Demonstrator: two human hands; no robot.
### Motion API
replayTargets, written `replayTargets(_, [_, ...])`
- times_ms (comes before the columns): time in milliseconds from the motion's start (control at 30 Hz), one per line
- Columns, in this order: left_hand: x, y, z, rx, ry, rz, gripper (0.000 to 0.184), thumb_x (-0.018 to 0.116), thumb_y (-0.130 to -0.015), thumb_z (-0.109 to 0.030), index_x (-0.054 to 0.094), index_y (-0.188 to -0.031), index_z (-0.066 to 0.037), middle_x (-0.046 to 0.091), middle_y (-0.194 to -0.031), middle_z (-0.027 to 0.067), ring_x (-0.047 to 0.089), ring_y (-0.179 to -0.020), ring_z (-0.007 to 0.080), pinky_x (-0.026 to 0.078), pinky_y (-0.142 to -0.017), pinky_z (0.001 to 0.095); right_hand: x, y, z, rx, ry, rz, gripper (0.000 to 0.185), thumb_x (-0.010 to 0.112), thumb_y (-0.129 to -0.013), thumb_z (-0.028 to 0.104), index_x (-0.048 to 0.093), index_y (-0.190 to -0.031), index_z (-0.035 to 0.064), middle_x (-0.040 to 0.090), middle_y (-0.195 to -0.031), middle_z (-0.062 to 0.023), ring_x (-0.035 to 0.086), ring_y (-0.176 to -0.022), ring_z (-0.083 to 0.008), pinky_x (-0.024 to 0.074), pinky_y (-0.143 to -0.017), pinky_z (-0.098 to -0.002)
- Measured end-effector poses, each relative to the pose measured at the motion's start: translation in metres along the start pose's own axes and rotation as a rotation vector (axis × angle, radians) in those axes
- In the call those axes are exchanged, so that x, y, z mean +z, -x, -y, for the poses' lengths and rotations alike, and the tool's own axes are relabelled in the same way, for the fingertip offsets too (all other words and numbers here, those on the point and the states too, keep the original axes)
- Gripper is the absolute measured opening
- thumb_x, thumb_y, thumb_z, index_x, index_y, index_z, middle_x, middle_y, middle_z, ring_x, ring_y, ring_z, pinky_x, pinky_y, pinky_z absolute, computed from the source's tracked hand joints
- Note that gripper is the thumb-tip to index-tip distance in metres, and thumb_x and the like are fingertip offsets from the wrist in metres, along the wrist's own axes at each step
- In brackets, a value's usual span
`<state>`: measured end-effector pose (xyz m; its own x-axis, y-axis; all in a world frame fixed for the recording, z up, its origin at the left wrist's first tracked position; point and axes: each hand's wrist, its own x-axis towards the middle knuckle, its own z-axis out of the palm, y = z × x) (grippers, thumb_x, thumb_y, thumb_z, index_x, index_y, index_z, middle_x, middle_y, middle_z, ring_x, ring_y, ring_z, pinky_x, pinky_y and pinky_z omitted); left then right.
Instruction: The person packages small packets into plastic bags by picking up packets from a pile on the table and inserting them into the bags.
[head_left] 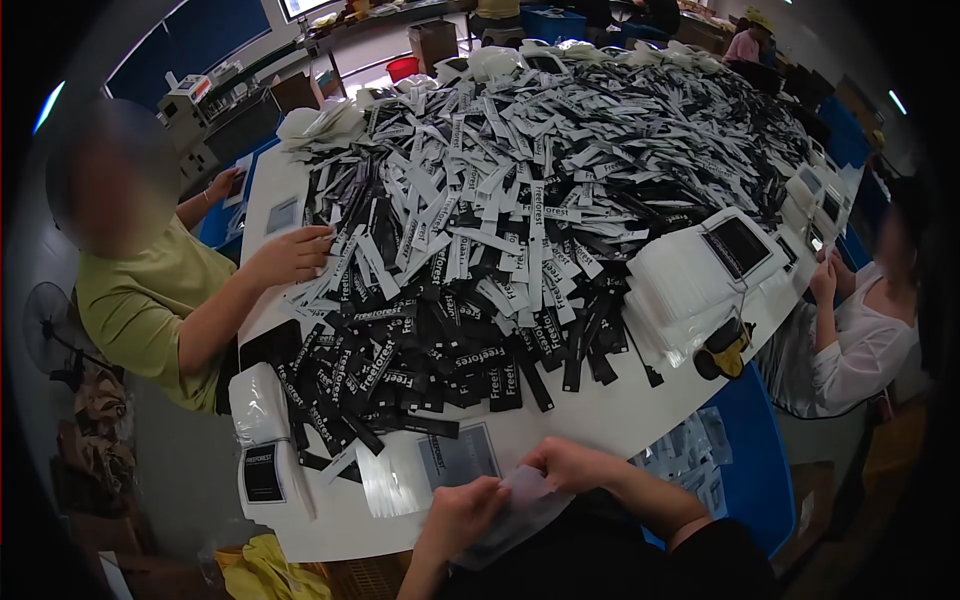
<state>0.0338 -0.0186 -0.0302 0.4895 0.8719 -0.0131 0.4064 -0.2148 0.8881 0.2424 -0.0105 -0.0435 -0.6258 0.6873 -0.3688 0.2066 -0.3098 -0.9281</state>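
My left hand (470, 512) is closed in a pinch on one edge of a translucent plastic bag (522, 492). The opposite edge of that bag is gripped by my right hand (566, 466). The bag hangs low, close to my dark clothing, and its lower part is hard to make out. Just beyond my hands a clear bag with a grey printed panel (455, 455) lies flat on the white table (350, 535). Past it begins a wide heap of black and white strips (450, 340) printed "Freeforest".
Stacks of clear bags stand at the left (262, 405) and right (690, 280). A black and yellow object (724, 350) rests near the right edge. Below it is a blue bin (745, 470) of flat packets. A person in a green shirt (160, 300) and one in white (870, 340) work alongside.
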Motion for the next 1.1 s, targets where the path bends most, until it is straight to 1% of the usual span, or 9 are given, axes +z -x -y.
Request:
replayTargets(167, [-0.005, -0.001, -0.003, -0.052, 0.008, 0.078, 0.019, 0.07, -0.076, -0.018, 0.06, -0.079, -0.003, 0.059, -0.059, 0.0122, 0.06, -0.052, 0.0216, 0.046, -0.049, 0.0288, -0.004, -0.006, -0.001, -0.046, -0.048, 0.081, 0.024, 0.067, -0.071, 0.012, 0.065, -0.092, -0.0007, 0.066, -0.076, -0.0055, 0.056, -0.069, -0.0088, 0.0464, -0.064, -0.0255])
replayTargets(233, [-0.007, -0.002, -0.002, -0.071, 0.032, 0.057, 0.018, 0.069, -0.077, -0.018, 0.06, -0.079, -0.003, 0.06, -0.06, 0.0102, 0.059, -0.052, 0.0167, 0.044, -0.048, 0.0265, -0.007, -0.011, 0.007, 0.04, 0.262, 0.11, 0.023, 0.066, -0.075, 0.014, 0.065, -0.094, 0.0005, 0.065, -0.075, -0.0045, 0.056, -0.07, -0.0083, 0.0459, -0.063, -0.025])
replayTargets(333, [-0.013, -0.003, 0.004, -0.218, 0.355, -0.144, 0.015, 0.066, -0.081, -0.015, 0.061, -0.077, -0.002, 0.062, -0.061, 0.0032, 0.052, -0.054, 0.0036, 0.038, -0.048, 0.0191, -0.01, -0.012, 0.004, -0.156, -0.48, -0.281, 0.025, 0.065, -0.082, 0.024, 0.066, -0.092, 0.0018, 0.063, -0.073, -0.0003, 0.055, -0.069, -0.0061, 0.0442, -0.061, -0.0244])
replayTargets(400, [-0.011, -0.005, 0.003, -0.216, 0.553, -0.263, 0.015, 0.064, -0.083, -0.015, 0.062, -0.076, -0.001, 0.063, -0.066, 0.0, 0.051, -0.059, -0.0001, 0.035, -0.05, 0.016, -0.006, -0.013, 0.006, -0.222, -0.305, -0.28, 0.024, 0.065, -0.083, 0.025, 0.067, -0.091, 0.0027, 0.064, -0.073, -0.0013, 0.055, -0.069, -0.0062, 0.0444, -0.061, -0.0244])
replayTargets(567, [-0.004, -0.008, 0.001, -0.095, 0.335, -0.246, 0.017, 0.061, -0.085, -0.016, 0.063, -0.081, 0.001, 0.064, -0.069, 0.0042, 0.057, -0.06, 0.0077, 0.042, -0.052, 0.0221, 0.006, -0.009, 0.02, -0.364, 0.259, -0.319, 0.018, 0.065, -0.082, 0.023, 0.068, -0.088, 0.0069, 0.066, -0.072, -0.01, 0.057, -0.058, -0.0092, 0.0453, -0.058, -0.0255])
replayTargets(767, [0.002, -0.007, 0.001, -0.059, 0.172, -0.206, 0.021, 0.054, -0.089, -0.019, 0.063, -0.084, 0.0, 0.063, -0.072, 0.0095, 0.06, -0.064, 0.015, 0.045, -0.057, 0.0253, 0.01, -0.005, 0.011, -0.472, 0.022, -0.474, 0.014, 0.066, -0.08, 0.018, 0.068, -0.088, 0.0068, 0.065, -0.071, -0.0108, 0.06, -0.055, -0.0163, 0.046, -0.054, -0.0259])
replayTargets(900, [-0.01, -0.01, 0.015, 0.06, 0.213, -0.261, 0.026, 0.048, -0.091, -0.022, 0.062, -0.088, 0.0, 0.063, -0.078, 0.0118, 0.061, -0.069, 0.0196, 0.046, -0.062, 0.028, -0.039, 0.053, 0.034, -0.256, 0.37, -0.404, 0.023, 0.068, -0.077, 0.017, 0.065, -0.096, 0.0049, 0.067, -0.079, -0.0102, 0.063, -0.061, -0.0209, 0.05, -0.061, -0.028])
replayTargets(1033, [-0.014, -0.016, 0.045, 0.012, -0.29, -0.287, 0.021, 0.055, -0.085, -0.017, 0.06, -0.096, 0.0, 0.06, -0.104, 0.0159, 0.056, -0.096, 0.0299, 0.045, -0.08, 0.0344, -0.052, 0.068, 0.064, 0.102, 0.773, -0.42, 0.03, 0.069, -0.075, 0.016, 0.062, -0.103, 0.0056, 0.066, -0.088, -0.0107, 0.063, -0.072, -0.0248, 0.0498, -0.067, -0.0328])
replayTargets(1100, [-0.001, -0.02, 0.047, 0.061, -0.341, -0.299, 0.024, 0.057, -0.083, -0.016, 0.059, -0.1, 0.0, 0.056, -0.112, 0.0169, 0.053, -0.102, 0.0318, 0.044, -0.083, 0.0357, -0.058, 0.026, 0.054, -0.311, 0.765, -0.693, 0.031, 0.069, -0.073, 0.015, 0.062, -0.101, 0.006, 0.064, -0.091, -0.0105, 0.061, -0.079, -0.0269, 0.0485, -0.071, -0.034])
